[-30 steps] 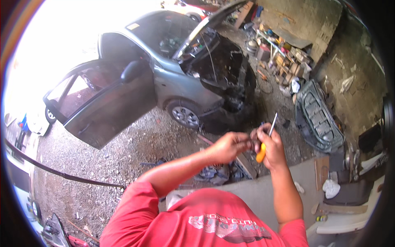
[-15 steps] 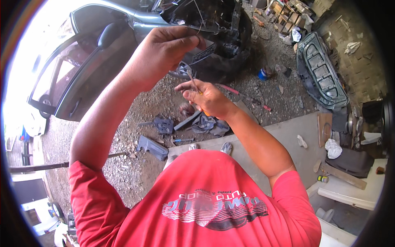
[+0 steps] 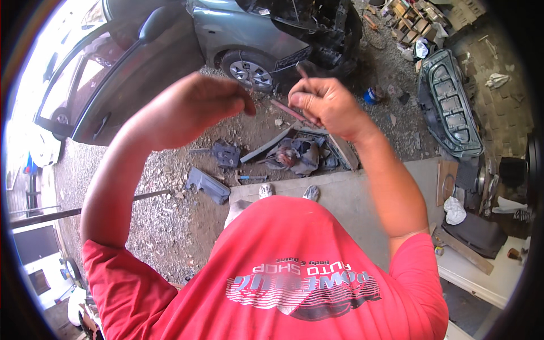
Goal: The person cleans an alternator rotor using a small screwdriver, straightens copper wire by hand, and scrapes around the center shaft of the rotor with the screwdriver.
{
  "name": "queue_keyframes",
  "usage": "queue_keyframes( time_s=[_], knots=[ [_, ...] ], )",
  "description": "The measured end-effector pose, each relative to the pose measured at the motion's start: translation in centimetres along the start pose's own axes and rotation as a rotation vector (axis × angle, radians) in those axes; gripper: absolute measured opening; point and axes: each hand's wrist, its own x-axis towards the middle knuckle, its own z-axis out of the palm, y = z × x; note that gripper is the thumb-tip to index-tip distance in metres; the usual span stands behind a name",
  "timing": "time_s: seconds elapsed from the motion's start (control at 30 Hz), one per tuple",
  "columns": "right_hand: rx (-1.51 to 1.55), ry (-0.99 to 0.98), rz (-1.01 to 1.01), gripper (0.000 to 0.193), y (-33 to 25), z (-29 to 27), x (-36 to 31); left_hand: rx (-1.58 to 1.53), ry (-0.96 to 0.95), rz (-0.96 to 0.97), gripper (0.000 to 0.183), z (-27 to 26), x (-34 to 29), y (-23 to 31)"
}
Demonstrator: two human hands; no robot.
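Observation:
My left hand (image 3: 207,107) is raised in front of me, blurred by motion, its thumb and fingertips pinched together. A thin wire-like strand (image 3: 251,85) stands up faintly at the fingertips. To its right, at about the same height, my right hand (image 3: 331,107) is closed around a slim screwdriver (image 3: 302,71). Its shaft points up and away past my index finger, while the handle is hidden inside the fist. The hands are apart, with a gap between them. Beyond them stands a grey-blue car (image 3: 249,34) with its front end stripped and its door open.
On the gravel lie dark plastic parts (image 3: 225,154), a grey panel (image 3: 208,186), a hammer (image 3: 252,177) and a pile of trim pieces (image 3: 294,153). A large dark car panel (image 3: 451,105) leans at the right. A white bench (image 3: 473,283) stands near my right side.
My hands have moved apart: the left went left and lower, the right went right and slightly up. The view has shifted, bringing the car's front wheel into sight.

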Motion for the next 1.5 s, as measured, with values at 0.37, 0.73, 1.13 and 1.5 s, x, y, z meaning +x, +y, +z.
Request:
queue_keyframes(
  time_s=[0.37, 0.73, 1.13, 1.5],
  knots=[
    [0.038, 0.117, -0.005, 0.017, -8.2, 2.5, -2.0, -0.206, 0.561, -0.011, 0.043, 5.7, 2.5, -2.1],
    [0.089, -0.025, -0.021, 0.021, 2.3, 3.6, -2.1, -1.229, 0.303, 0.695, 0.061, 0.5, 3.0, 0.1],
    [-0.17, 0.096, -0.107, 0.019, -11.1, 2.2, -1.3, 0.056, 0.032, -0.115, 0.052, -1.5, -4.2, -1.7],
    [-0.102, 0.019, 0.084, 0.018, 1.3, 4.9, 2.5, -1.11, 0.405, 0.672, 0.042, -4.3, -3.0, -2.2]
  ],
)
